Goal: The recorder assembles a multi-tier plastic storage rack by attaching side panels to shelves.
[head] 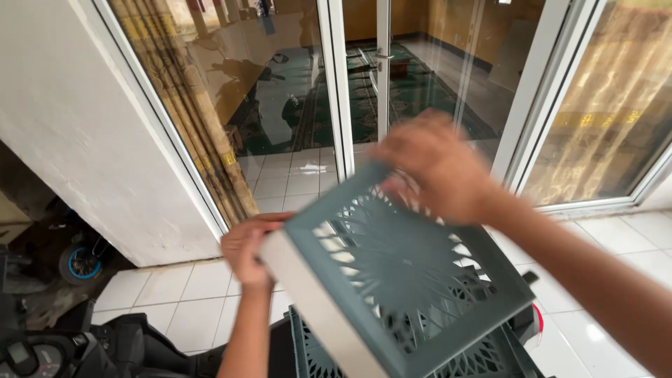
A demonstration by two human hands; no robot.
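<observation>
- The grey-green perforated plastic crate (pixel 402 280) is held tilted in mid-air between both hands, its latticed panel facing the camera.
- The left hand (pixel 246 250) grips the near left corner, fingers closed on the rim.
- The right hand (pixel 434 168), blurred, clasps the far upper edge.
- The crate's long axis runs from upper left to lower right, above a second matching crate (pixel 483 360).

Only screen: small dark scooter dash display (pixel 17 353), bottom-left corner; no pkgs/labels.
</observation>
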